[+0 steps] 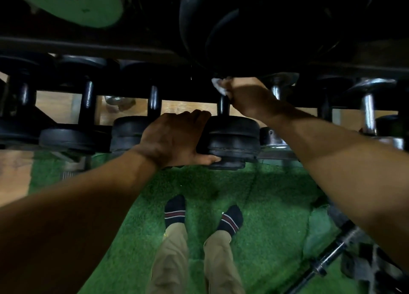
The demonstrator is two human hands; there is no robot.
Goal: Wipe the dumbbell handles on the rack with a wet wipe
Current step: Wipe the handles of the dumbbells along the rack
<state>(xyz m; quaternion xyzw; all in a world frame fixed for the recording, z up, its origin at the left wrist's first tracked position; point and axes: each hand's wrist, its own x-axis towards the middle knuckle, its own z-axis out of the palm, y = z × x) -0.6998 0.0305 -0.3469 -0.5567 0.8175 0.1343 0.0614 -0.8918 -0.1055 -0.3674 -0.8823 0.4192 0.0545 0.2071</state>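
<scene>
A row of black dumbbells lies across the rack, handles pointing toward me. My left hand grips the near weight head of the middle black dumbbell, thumb under its edge. My right hand holds a white wet wipe wrapped against the far end of that dumbbell's black handle. The far head of this dumbbell is hidden in shadow.
More black dumbbells lie to the left and chrome-handled dumbbells to the right. Large black plates hang above. Green turf covers the floor by my socked feet. A barbell lies at lower right.
</scene>
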